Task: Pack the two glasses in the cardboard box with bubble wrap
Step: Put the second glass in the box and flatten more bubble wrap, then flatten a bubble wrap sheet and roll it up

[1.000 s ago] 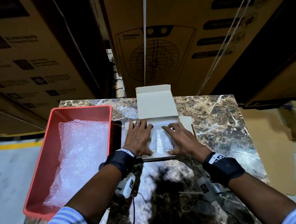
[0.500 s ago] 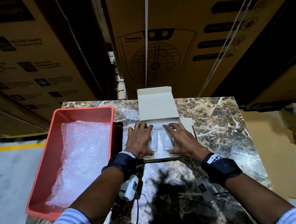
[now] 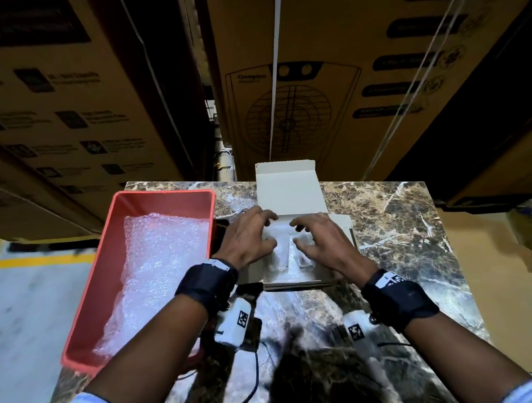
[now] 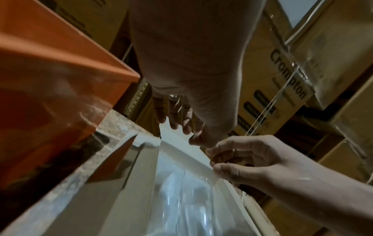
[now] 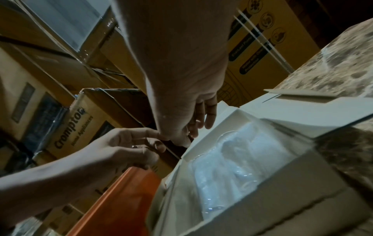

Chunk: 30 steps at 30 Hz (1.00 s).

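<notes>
Left hand (image 3: 248,237) and right hand (image 3: 321,241) hover over glasses (image 3: 279,258) in cardboard box (image 3: 289,193)

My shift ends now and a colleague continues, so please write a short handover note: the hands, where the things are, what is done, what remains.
Left hand: over the far left of the cardboard box, fingers curled; I cannot tell whether it pinches anything.
Right hand: the same, over the far right.
Things: the two glasses lie side by side in the box on bubble wrap. The lid is open, folded back. Spare wrap lies in the red tray.
Done: glasses in the box.
Left, probably: cover the glasses with wrap if needed, then close the lid.
</notes>
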Tool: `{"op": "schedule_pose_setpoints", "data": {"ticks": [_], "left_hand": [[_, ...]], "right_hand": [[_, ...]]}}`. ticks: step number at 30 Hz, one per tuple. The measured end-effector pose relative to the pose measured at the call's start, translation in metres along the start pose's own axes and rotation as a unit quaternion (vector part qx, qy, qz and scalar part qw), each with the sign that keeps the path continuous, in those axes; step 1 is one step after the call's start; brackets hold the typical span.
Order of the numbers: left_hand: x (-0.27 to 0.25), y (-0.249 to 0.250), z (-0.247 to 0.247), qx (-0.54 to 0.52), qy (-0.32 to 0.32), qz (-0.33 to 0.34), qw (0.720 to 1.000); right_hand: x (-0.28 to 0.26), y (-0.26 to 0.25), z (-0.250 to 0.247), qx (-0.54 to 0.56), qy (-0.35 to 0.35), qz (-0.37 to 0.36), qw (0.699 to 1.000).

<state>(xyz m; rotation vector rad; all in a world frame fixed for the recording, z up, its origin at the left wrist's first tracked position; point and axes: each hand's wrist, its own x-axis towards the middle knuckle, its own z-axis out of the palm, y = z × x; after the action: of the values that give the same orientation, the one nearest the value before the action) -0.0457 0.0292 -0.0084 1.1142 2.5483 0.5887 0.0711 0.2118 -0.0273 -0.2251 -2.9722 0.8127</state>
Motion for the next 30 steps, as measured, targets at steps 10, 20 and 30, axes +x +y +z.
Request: {"op": "schedule_pose_setpoints", "data": {"ticks": [10,20,30], "left_hand": [[-0.057,-0.054,-0.073,-0.045,0.112,-0.08,0.99],[-0.118,-0.15,-0.066,-0.032,-0.059,-0.274,0.959],[-0.151,-0.162,-0.028,0.021,-0.22,-0.3,0.928]], "right_hand": [[0.058,-0.11,0.018,0.091,-0.01,-0.087,0.992],[0.09,-0.212,0.081,0.091,-0.165,-0.092,0.978],[0.068,-0.225,0.133,-0.242,-0.322,-0.121,0.907]]}}
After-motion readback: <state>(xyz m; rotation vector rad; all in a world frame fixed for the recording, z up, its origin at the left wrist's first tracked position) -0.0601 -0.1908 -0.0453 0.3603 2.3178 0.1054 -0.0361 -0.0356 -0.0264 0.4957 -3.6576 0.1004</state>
